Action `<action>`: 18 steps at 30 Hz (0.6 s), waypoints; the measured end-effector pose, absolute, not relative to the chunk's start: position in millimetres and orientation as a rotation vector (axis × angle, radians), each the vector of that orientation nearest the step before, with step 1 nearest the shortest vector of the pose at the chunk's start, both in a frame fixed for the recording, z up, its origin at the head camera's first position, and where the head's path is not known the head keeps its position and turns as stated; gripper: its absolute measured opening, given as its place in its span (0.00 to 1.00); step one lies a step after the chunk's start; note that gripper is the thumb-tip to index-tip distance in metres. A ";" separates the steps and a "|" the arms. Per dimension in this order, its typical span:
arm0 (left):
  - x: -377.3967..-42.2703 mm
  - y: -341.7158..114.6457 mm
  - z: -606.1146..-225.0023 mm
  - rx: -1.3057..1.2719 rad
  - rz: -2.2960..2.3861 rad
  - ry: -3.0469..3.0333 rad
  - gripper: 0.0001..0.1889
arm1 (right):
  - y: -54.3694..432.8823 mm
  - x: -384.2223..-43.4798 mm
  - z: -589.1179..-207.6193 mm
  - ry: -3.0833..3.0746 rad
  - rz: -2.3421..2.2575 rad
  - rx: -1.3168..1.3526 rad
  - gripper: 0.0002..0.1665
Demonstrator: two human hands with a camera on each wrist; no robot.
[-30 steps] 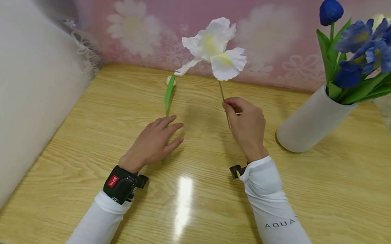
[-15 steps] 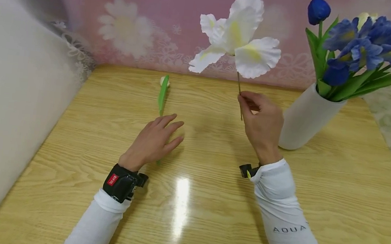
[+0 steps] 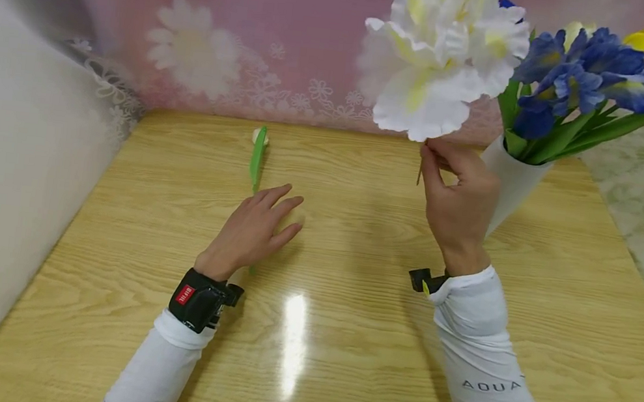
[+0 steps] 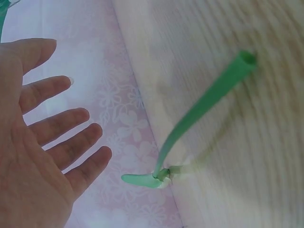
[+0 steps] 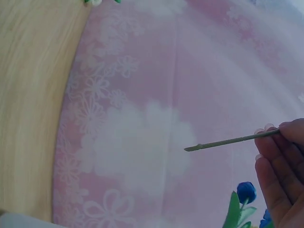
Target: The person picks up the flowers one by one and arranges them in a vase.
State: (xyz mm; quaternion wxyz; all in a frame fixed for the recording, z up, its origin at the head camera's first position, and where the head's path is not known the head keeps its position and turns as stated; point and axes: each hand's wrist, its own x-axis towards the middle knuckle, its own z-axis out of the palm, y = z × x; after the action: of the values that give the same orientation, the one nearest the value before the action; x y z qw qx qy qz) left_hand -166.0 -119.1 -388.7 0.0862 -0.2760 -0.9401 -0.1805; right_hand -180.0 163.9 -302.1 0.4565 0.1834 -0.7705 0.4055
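My right hand (image 3: 462,199) pinches the thin stem (image 5: 221,142) of a white iris (image 3: 421,97) between thumb and fingertips. The bloom, white with yellow centres, stands above the fingers, and the lower stem end sticks out freely below them. My left hand (image 3: 250,233) hovers with loosely spread fingers and holds nothing. Beneath and beyond it a white tulip with a green leaf (image 3: 258,158) lies on the table; the hand covers part of its stem in the head view. The left wrist view shows that green stem (image 4: 204,104) apart from the fingers (image 4: 71,147).
A white vase (image 3: 518,185) at the back right leans in view, partly behind my right hand. It holds blue irises (image 3: 572,86), blue tulips and a yellow tulip (image 3: 640,41). A pink floral curtain (image 3: 291,47) hangs behind the wooden table (image 3: 343,334).
My right hand has moved right and up with the white iris, whose bloom now overlaps the vase flowers' left edge. The left hand has stayed nearly still while the view shifted slightly right.
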 end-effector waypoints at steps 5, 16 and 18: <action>-167.8 -115.4 -386.6 -0.848 -0.548 -2.777 0.25 | 174.4 -177.2 -292.7 -1.838 0.993 0.421 0.05; -172.3 -109.5 -382.3 -0.900 -0.552 -2.718 0.25 | 195.8 -173.1 -271.7 -1.766 0.953 0.243 0.08; -173.3 -108.1 -381.2 -0.903 -0.555 -2.715 0.25 | 198.6 -172.6 -267.5 -1.739 0.959 0.216 0.08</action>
State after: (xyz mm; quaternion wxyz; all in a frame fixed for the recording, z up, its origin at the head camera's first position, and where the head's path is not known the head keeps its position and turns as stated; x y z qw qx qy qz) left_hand -173.3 -108.1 -381.2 0.1132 -0.3080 -0.9255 -0.1892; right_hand -172.6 198.6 -267.5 0.5414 0.0910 -0.7319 0.4037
